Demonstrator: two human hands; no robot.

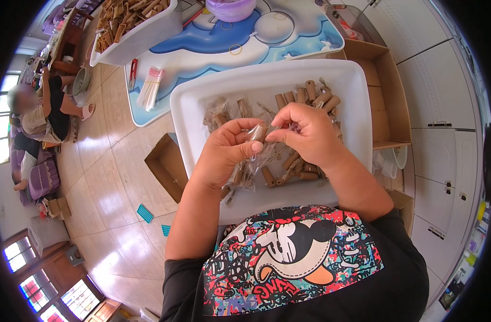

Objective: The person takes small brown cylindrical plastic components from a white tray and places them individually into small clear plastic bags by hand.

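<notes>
My left hand (229, 145) is closed round a small brown cylinder (257, 132) in a clear plastic bag, thumb in front and fingers behind. Close beside its end, my right hand (310, 131) is pinched, fingertips almost meeting the left ones. Something small and dark shows in the curl of the right fingers, too hidden to name. Both hands are over a white plastic tub (363, 102). Loose brown cylinders with strings (323, 101) lie in its right part, and bagged ones (218, 115) in its left part.
Behind the tub, a blue-and-white table (202, 64) holds a bundle of clear bags (150, 90), a red cutter (133, 73), a purple bowl (232, 9) and a white bin (138, 43) of brown pieces. Cardboard boxes (167, 166) (387, 96) flank the tub. Another person (49, 104) sits far left.
</notes>
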